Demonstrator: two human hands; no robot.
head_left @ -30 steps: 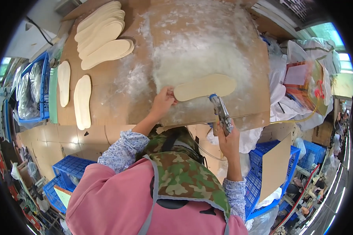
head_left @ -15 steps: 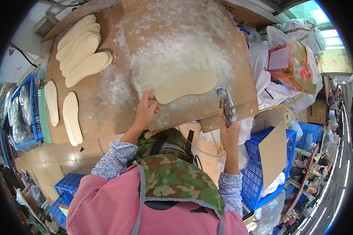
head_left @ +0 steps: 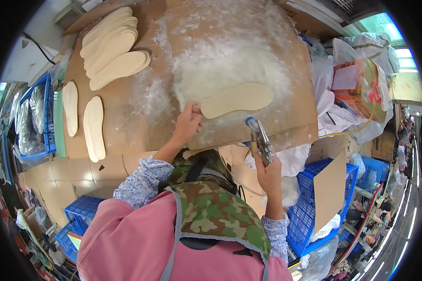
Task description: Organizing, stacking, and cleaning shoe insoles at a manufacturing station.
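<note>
A pale cream insole (head_left: 237,99) lies flat on a cardboard board (head_left: 295,79) that is caked with white glue residue. My left hand (head_left: 187,124) pinches the insole's near end and holds it down. My right hand (head_left: 268,169) grips a metal spray gun (head_left: 259,139), its nozzle pointing up toward the insole's lower edge, a short way from it. My forearms in flowered sleeves come up from the lower edge, over a pink and camouflage apron.
A fanned stack of insoles (head_left: 112,44) sits at the board's far left. Two single insoles (head_left: 94,127) lie on cardboard to the left. Blue crates (head_left: 316,206) stand on both sides, plastic bags (head_left: 330,98) and a yellow hose at right.
The view has shifted slightly. My left hand keeps its hold on the insole, and the spray gun in my right hand has come a little nearer the insole's edge.
</note>
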